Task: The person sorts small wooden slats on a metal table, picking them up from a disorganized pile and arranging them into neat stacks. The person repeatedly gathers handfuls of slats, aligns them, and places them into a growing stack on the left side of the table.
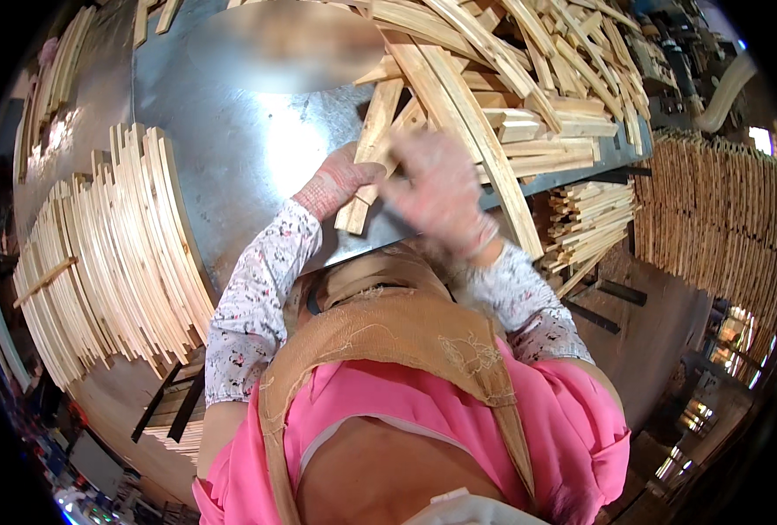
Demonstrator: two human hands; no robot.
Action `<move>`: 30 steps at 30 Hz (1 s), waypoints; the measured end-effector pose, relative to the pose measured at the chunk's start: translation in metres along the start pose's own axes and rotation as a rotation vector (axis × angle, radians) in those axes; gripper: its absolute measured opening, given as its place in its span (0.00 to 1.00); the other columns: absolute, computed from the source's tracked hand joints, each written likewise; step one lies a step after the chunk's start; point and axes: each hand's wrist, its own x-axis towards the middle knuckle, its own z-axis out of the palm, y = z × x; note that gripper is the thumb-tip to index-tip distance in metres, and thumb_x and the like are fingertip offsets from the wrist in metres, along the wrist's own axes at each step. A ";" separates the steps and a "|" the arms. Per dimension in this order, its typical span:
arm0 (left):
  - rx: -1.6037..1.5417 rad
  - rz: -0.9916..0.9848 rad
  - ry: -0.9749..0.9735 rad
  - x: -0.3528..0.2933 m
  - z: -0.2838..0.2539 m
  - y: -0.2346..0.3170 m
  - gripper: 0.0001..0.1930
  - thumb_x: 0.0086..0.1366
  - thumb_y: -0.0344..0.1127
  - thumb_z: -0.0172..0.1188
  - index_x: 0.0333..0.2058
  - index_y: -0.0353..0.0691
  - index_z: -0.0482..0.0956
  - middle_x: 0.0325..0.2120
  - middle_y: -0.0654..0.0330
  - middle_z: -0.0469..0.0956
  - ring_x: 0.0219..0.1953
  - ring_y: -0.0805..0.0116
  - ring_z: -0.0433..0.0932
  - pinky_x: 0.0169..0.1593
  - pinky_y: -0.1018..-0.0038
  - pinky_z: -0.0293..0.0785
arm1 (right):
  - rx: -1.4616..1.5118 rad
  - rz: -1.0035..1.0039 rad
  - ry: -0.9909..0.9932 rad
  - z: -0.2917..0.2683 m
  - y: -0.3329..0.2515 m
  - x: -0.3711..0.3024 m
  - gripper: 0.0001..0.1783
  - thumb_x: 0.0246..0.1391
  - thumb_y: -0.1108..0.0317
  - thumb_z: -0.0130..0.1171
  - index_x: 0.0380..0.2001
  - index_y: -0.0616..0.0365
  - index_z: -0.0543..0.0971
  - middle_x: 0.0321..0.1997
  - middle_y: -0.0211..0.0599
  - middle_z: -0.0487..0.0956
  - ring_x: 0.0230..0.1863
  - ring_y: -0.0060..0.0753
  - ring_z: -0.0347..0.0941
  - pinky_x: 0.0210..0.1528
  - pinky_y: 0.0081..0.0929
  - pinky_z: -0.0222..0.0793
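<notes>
My left hand [339,181], in a pinkish work glove, is closed on a short wooden strip [351,217], its thumb lying across the top. The strip slants over the metal tabletop near its front edge. Just to the right, my right hand [441,191], gloved alike, is smeared by motion. Its fingers are too blurred to read, and part of the wood behind them is hidden. Beyond and right of the hands, a loose heap of wooden strips [519,66] covers the table. One long strip [493,162] from it juts past the front edge, beside my right hand.
On the left, light wooden strips [148,236] lie side by side in a broad row. Below the table's right side sits a smaller stack of strips [589,214]. A tall stack of sticks [712,201] stands farther right. The metal tabletop [231,166] reflects bright light.
</notes>
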 end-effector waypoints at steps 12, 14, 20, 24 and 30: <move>-0.136 -0.301 0.215 -0.285 -0.055 -0.039 0.38 0.58 0.38 0.69 0.66 0.28 0.72 0.58 0.56 0.80 0.57 0.68 0.78 0.65 0.70 0.72 | -0.439 0.308 -0.056 0.027 0.132 0.053 0.51 0.54 0.47 0.73 0.77 0.48 0.63 0.76 0.50 0.70 0.73 0.53 0.69 0.72 0.48 0.68; -0.256 -0.306 0.282 -0.307 -0.048 -0.046 0.38 0.56 0.35 0.69 0.65 0.28 0.73 0.58 0.57 0.80 0.56 0.70 0.78 0.65 0.71 0.72 | -0.486 0.319 0.048 0.039 0.152 0.064 0.46 0.57 0.46 0.71 0.75 0.48 0.66 0.72 0.49 0.74 0.68 0.54 0.74 0.66 0.49 0.74; -0.021 -0.189 0.397 -0.280 -0.049 -0.049 0.37 0.58 0.35 0.71 0.65 0.26 0.72 0.53 0.55 0.83 0.54 0.69 0.79 0.61 0.69 0.76 | -0.368 0.357 0.016 -0.029 0.180 0.150 0.36 0.63 0.44 0.62 0.67 0.56 0.75 0.58 0.57 0.84 0.59 0.59 0.81 0.62 0.48 0.77; 0.771 -0.048 0.620 -0.199 -0.113 -0.133 0.27 0.68 0.43 0.66 0.59 0.29 0.79 0.49 0.51 0.85 0.49 0.62 0.82 0.55 0.67 0.78 | -0.379 0.364 -0.035 -0.061 0.111 0.171 0.35 0.64 0.44 0.58 0.64 0.58 0.77 0.57 0.59 0.84 0.59 0.63 0.80 0.62 0.50 0.76; 1.166 -0.470 1.140 -0.214 -0.117 -0.163 0.32 0.71 0.53 0.63 0.68 0.45 0.73 0.67 0.41 0.72 0.72 0.43 0.67 0.75 0.48 0.56 | -0.229 -0.041 -0.548 -0.014 0.108 0.120 0.21 0.73 0.53 0.57 0.56 0.60 0.76 0.39 0.46 0.88 0.32 0.34 0.87 0.33 0.34 0.83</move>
